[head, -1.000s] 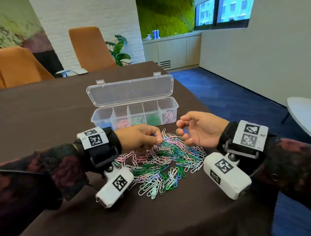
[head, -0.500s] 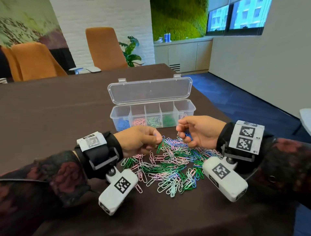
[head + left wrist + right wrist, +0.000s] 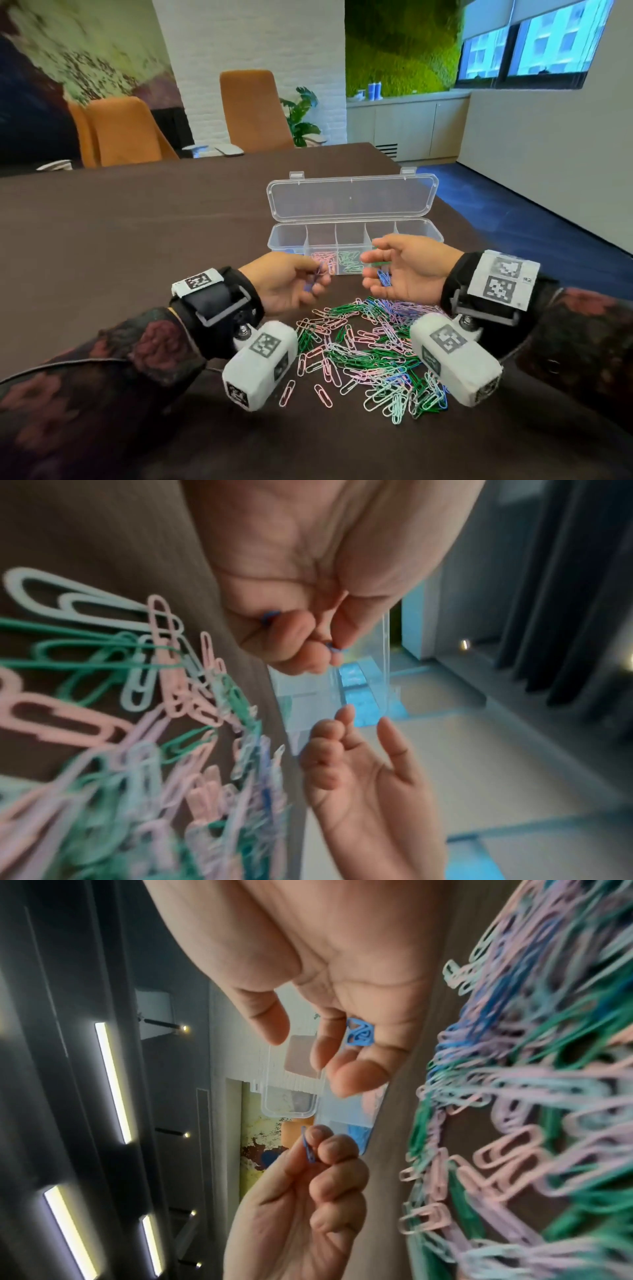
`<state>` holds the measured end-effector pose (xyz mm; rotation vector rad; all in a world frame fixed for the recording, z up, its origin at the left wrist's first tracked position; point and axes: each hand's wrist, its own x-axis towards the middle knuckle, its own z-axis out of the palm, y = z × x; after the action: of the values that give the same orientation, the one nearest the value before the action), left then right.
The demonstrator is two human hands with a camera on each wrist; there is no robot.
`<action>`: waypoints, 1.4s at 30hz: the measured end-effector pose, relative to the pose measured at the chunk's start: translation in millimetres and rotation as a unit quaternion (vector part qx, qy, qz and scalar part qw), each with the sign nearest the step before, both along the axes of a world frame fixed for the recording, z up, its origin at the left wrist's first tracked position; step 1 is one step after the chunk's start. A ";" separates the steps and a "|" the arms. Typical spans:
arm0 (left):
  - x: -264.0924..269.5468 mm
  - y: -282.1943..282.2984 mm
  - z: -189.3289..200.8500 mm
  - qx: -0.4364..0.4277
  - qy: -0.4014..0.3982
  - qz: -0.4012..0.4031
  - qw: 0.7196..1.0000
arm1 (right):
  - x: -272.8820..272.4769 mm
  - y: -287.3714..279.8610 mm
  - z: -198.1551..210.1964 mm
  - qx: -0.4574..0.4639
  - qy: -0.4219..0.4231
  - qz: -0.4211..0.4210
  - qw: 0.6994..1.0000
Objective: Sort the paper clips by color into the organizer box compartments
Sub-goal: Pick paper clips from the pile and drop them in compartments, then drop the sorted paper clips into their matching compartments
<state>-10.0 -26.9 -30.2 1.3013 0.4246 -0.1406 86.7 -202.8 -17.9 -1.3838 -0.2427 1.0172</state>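
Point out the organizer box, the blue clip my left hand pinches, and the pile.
organizer box (image 3: 352, 200), head view, open lid.
blue clip (image 3: 307, 1146), right wrist view, its middle.
clip pile (image 3: 366, 356), head view, centre.

Org. box (image 3: 289, 240) open on top; lid (image 3: 352, 200) blocks rear.

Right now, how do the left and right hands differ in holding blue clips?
The left hand pinches a blue clip between thumb and forefinger; the right hand holds a bunch of blue clips under curled fingers. The left hand's fingers are all curled; the right hand's thumb and forefinger stand free. Both hover before the organizer box.
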 end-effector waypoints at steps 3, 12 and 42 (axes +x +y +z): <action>3.8 20.7 21.5 -0.097 -0.033 0.091 0.991 | 3.7 28.9 17.2 0.068 0.040 -0.027 0.997; 26.6 48.2 68.5 -0.157 -0.102 0.173 0.967 | 5.3 109.8 51.1 0.218 0.147 -0.054 0.963; -1.8 124.9 -41.6 0.026 -0.101 0.206 0.973 | 17.2 -26.6 -17.2 -0.407 -0.618 0.293 0.605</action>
<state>-11.8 98.0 -71.9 1.2377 0.5158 0.3501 103.9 -229.4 -35.2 -2.8502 -1.4999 0.4160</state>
